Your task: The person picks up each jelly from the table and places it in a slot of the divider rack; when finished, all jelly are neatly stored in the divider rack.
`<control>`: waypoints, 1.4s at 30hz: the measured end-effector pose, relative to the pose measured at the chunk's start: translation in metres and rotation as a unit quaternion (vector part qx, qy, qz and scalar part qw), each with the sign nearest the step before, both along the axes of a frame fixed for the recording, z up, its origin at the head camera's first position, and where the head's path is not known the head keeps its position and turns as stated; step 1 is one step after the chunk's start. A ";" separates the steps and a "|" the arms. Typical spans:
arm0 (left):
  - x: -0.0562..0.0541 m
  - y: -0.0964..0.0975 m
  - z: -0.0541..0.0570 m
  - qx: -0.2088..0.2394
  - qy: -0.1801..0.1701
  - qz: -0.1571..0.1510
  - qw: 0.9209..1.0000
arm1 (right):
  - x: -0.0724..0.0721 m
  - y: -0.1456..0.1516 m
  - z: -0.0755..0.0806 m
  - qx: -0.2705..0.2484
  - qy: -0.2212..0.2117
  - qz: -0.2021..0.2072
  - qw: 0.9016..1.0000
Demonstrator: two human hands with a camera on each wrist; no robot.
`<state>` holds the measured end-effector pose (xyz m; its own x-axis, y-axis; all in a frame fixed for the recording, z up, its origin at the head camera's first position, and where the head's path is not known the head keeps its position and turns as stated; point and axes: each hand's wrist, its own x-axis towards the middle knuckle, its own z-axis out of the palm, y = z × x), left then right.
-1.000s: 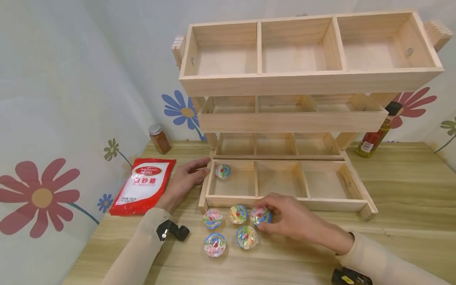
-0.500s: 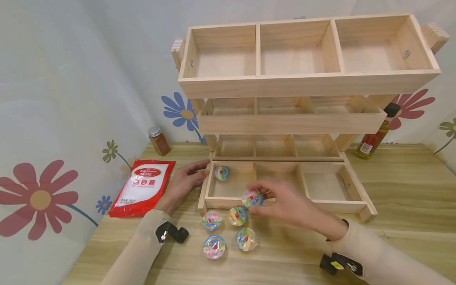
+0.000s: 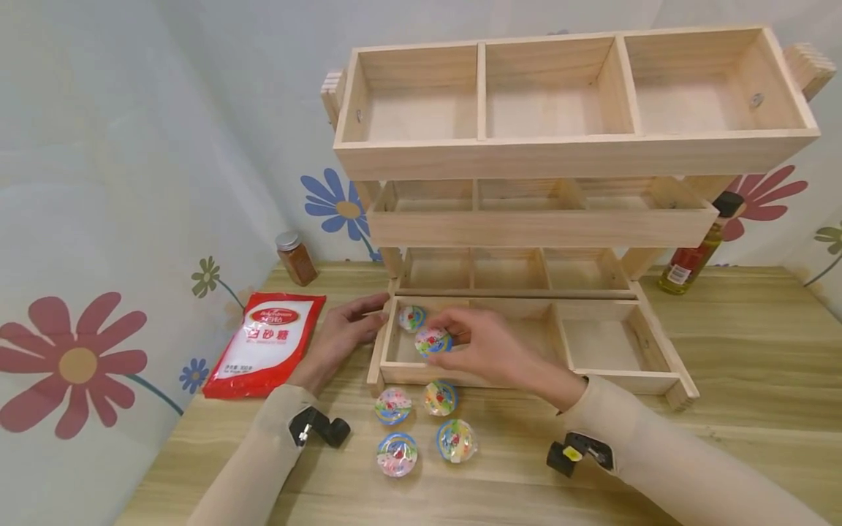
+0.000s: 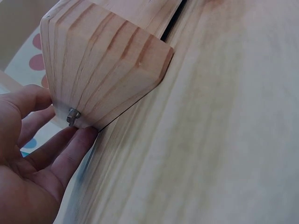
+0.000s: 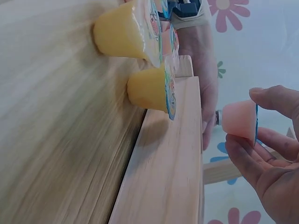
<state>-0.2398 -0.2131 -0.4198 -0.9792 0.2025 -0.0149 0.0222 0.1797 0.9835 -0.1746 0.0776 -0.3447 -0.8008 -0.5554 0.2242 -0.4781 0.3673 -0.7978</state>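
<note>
Holding a jelly cup (image 3: 432,342) lid up between thumb and fingers, the right hand (image 3: 496,349) hangs over the left compartment (image 3: 403,349) of the lowest front tray (image 3: 621,380), above its front board. The left hand (image 3: 345,325), fingers relaxed and gripping nothing, touches the left end of the wooden rack (image 3: 559,228). A second cup (image 3: 411,318) sits in that compartment's back left corner, while four more cups (image 3: 457,440) stand on the desk (image 3: 723,351) just in front. To an onlooker's eye, a neat placing calls for a level descent, base first, into the space beside the seated cup without knocking it. A light pinch seems wise, since a hard squeeze could dent the cup, and the fingers need room to let go without catching the divider or the front board.
</note>
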 end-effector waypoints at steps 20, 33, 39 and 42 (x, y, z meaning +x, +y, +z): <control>0.000 -0.001 0.001 -0.003 -0.008 -0.001 1.000 | -0.028 -0.029 -0.023 0.049 -0.012 -0.011 0.999; 0.001 -0.002 0.002 0.003 -0.010 0.000 1.000 | -0.041 -0.033 -0.032 0.083 0.015 0.006 0.996; 0.000 -0.002 0.001 0.007 -0.007 -0.007 1.000 | -0.047 -0.034 -0.034 0.102 0.027 0.030 0.994; 0.000 -0.002 0.001 0.006 -0.006 -0.006 1.000 | -0.049 -0.035 -0.033 0.109 0.013 0.040 0.993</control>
